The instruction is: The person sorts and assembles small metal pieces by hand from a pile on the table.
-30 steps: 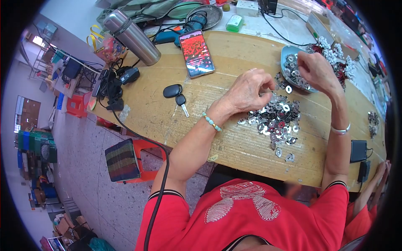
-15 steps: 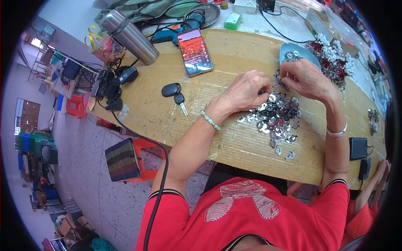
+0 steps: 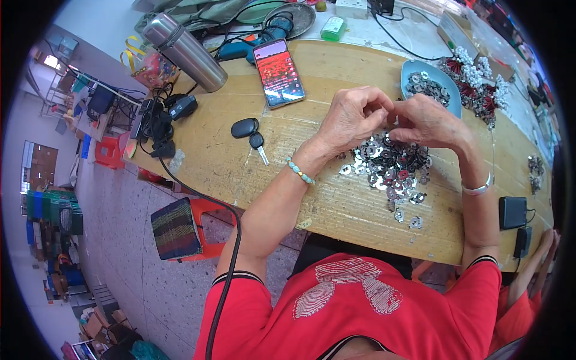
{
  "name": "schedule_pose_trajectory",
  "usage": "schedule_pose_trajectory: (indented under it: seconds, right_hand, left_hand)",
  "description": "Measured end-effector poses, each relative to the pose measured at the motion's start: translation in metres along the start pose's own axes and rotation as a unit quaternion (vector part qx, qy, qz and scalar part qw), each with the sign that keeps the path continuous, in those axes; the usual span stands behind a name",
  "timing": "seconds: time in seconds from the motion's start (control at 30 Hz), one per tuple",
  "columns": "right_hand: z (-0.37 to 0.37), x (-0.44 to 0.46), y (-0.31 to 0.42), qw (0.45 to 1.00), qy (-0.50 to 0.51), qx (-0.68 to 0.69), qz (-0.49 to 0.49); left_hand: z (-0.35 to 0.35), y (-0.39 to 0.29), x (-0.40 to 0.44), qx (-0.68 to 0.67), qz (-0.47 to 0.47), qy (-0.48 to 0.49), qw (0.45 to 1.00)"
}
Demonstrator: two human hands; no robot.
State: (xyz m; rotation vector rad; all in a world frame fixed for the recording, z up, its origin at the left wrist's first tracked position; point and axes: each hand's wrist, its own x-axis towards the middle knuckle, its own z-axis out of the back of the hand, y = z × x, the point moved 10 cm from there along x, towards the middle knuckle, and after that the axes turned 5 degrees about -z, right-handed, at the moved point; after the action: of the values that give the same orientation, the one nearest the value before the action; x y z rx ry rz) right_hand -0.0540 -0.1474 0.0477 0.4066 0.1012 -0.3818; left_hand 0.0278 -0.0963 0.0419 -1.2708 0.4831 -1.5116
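Observation:
My left hand (image 3: pixel 353 120), with a beaded bracelet at the wrist, is curled in a pinch above the far-left side of a pile of small round metal pieces (image 3: pixel 396 165). Facing it, my right hand (image 3: pixel 431 122) has its fingers bent inward, and the fingertips of the two hands meet or nearly meet. Whatever lies between the fingers is hidden or too small to make out. Just beyond my right hand stands a light blue dish (image 3: pixel 454 96) holding more of the small metal pieces.
A phone (image 3: pixel 278 73), car keys (image 3: pixel 255 138) and a steel flask (image 3: pixel 187 53) lie or stand to the left. Decorated white-and-red bunches (image 3: pixel 474 78) are at the far right, with a black box (image 3: pixel 513 213) near the right edge. A black cable (image 3: pixel 231 210) hangs across the left front.
My right hand has moved left and slightly down, away from the blue dish, to my left hand. My left hand has tilted upward a little.

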Motion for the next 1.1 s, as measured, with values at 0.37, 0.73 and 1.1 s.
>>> schedule_pose_trajectory:
  seconds: [0.37, 0.73, 1.1]
  right_hand:
    - [-0.012, 0.003, 0.005, 1.0, 0.014, -0.003, -0.004]
    - [-0.014, 0.003, 0.006, 0.999, -0.019, -0.001, 0.043]
    - [-0.017, 0.003, 0.012, 0.997, 0.028, 0.057, 0.047]
  left_hand:
    - [-0.003, 0.021, -0.002, -0.078, 0.083, -0.002, 0.993]
    - [0.006, 0.032, -0.004, -0.102, 0.118, -0.052, 0.986]
    - [0.002, 0.035, -0.004, -0.076, 0.122, -0.031, 0.989]
